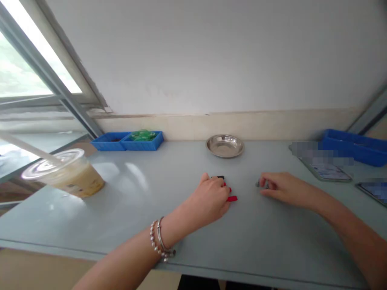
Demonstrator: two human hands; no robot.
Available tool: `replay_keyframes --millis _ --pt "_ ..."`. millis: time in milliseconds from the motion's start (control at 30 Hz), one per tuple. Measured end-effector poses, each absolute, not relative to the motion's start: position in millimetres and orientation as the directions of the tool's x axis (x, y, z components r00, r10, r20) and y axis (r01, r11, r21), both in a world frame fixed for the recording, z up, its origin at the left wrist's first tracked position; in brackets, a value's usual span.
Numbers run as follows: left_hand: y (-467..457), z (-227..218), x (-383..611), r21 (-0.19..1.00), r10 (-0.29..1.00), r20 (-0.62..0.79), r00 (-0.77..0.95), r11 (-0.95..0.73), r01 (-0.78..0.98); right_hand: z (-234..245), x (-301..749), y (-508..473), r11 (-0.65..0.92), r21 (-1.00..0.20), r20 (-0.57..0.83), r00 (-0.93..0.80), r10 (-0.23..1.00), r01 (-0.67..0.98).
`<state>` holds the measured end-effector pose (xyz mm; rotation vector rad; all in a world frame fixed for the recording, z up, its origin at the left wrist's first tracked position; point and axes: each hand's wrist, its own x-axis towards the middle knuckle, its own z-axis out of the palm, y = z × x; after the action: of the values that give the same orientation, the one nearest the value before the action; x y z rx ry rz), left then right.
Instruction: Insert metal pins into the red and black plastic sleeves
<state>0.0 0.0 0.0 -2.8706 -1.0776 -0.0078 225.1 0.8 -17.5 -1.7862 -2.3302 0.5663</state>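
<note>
My left hand, with two bracelets at the wrist, rests low over the table with its fingers curled together. Small red pieces poke out from beside its fingertips, and a small black piece lies just beyond its knuckles. Its palm and thumb side are hidden, so what it grips cannot be made out. Further right, my right hand is closed, thumb towards the bent fingers. Small grey bits show at its fingertips; their kind is too small to tell.
A shallow metal dish stands near the wall. Blue bins sit back left, one with green plastic in it; another blue bin is back right. Two phones lie at right. A lidded drink cup with a straw stands left.
</note>
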Motion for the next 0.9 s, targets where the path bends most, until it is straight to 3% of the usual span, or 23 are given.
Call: replay_keyframes --millis 100,200,300,400,500,900 --pt "1 -1 2 -0.067 0.657 0.081 0.75 -0.747 0.661 -25 223 3 0.244 -0.318 -0.114 -0.292 0.949 0.916" --pt "1 -2 5 -0.034 0.68 0.117 0.724 -0.726 0.687 -27 220 3 0.284 -0.361 -0.076 -0.331 0.94 0.888" --pt "-1 -2 5 0.02 0.691 0.16 0.705 -0.717 0.697 -21 214 0 0.266 -0.555 -0.049 -0.35 0.935 0.788" --pt "-3 -3 5 0.088 0.7 0.199 0.686 -0.71 0.699 -14 204 -6 0.205 -0.796 -0.02 -0.363 0.931 0.569" --pt "-3 -6 5 0.147 0.709 0.229 0.667 -0.703 0.696 -12 195 -11 0.152 -0.899 0.004 -0.339 0.941 0.411" --pt "-1 -8 5 0.215 0.732 0.282 0.621 -0.679 0.702 -17 190 -10 0.148 -0.925 0.081 -0.199 0.977 0.35"
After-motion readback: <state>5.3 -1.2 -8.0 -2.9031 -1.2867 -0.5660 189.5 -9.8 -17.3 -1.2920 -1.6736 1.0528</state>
